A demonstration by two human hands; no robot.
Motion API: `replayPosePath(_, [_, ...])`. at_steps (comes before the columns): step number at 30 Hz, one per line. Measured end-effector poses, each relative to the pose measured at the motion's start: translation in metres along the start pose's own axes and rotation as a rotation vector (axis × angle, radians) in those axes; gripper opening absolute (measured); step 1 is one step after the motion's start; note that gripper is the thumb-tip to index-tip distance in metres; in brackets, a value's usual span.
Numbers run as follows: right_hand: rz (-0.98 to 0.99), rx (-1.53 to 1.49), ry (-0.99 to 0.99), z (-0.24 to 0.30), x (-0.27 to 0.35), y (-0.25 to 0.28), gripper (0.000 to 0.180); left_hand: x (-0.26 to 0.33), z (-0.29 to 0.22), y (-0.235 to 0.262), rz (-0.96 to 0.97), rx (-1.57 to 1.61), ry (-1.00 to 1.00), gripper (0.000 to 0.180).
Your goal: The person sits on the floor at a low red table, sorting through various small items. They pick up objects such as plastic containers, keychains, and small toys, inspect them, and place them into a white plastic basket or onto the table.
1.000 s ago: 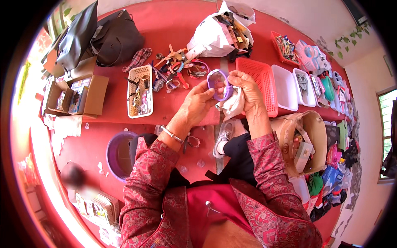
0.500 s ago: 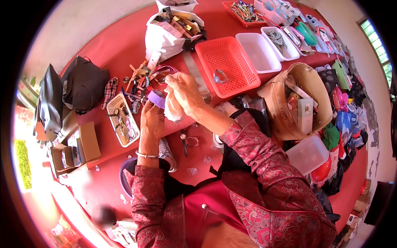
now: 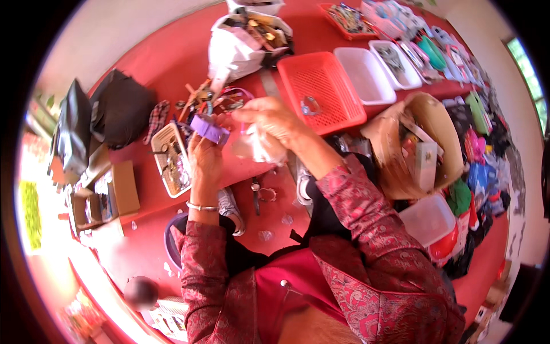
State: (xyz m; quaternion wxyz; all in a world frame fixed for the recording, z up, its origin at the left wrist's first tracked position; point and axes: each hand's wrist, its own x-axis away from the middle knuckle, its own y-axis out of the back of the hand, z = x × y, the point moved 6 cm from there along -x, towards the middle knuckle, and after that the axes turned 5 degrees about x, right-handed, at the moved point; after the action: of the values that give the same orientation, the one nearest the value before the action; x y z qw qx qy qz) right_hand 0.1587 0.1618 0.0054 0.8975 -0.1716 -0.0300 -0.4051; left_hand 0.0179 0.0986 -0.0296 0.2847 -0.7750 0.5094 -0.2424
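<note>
My left hand (image 3: 204,157) is closed around a wide purple band (image 3: 211,129), holding it up over the front of the raised red surface. Closed fingers of my right hand (image 3: 275,121) grip a crumpled white cloth (image 3: 262,147), which hangs below the palm, a little apart from the band. Just beyond the hands lies a jumble of watches and straps (image 3: 207,103). Left of my left hand stands a cream basket (image 3: 171,160) with several watches in it. On the floor between my feet are a dark watch (image 3: 255,195) and a pinkish bracelet (image 3: 268,195).
An orange-red basket (image 3: 323,69) holds one bluish loop; white trays (image 3: 364,77) stand beside it. At the right is a torn cardboard box (image 3: 375,129) of packets. A stuffed white bag (image 3: 226,51) stands at the back, black bags (image 3: 123,109) and an open carton (image 3: 126,186) at the left.
My right hand has moved right with the white cloth, away from the purple band. The band has turned and sits slightly further left, still in my left hand. The view has shifted a little.
</note>
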Motion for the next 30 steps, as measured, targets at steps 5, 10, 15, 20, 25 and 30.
replayPosePath(5, [0.115, 0.188, 0.134, 0.022, 0.014, -0.016, 0.026, -0.004, 0.013, 0.001, -0.096, 0.149, 0.036, 0.019])
replayPosePath(10, [0.041, 0.998, 0.583, 0.024, 0.023, -0.049, 0.019, 0.003, 0.005, -0.017, -0.008, 0.298, 0.01, 0.025])
replayPosePath(15, [-0.15, 1.446, 0.875, 0.039, 0.042, -0.059, 0.007, 0.013, -0.014, -0.028, 0.109, 0.572, 0.191, 0.034])
replayPosePath(20, [-0.059, 1.634, 0.979, 0.029, 0.042, -0.065, 0.006, 0.016, -0.013, -0.034, 0.211, 0.524, 0.22, 0.028])
replayPosePath(25, [-0.032, 0.958, 0.644, 0.051, 0.042, -0.051, 0.014, 0.014, -0.008, -0.024, 0.135, 0.575, 0.242, 0.029])
replayPosePath(30, [-0.291, 0.355, 0.375, 0.051, 0.021, 0.017, 0.021, 0.018, -0.009, -0.035, 0.2, 0.593, 0.262, 0.039])
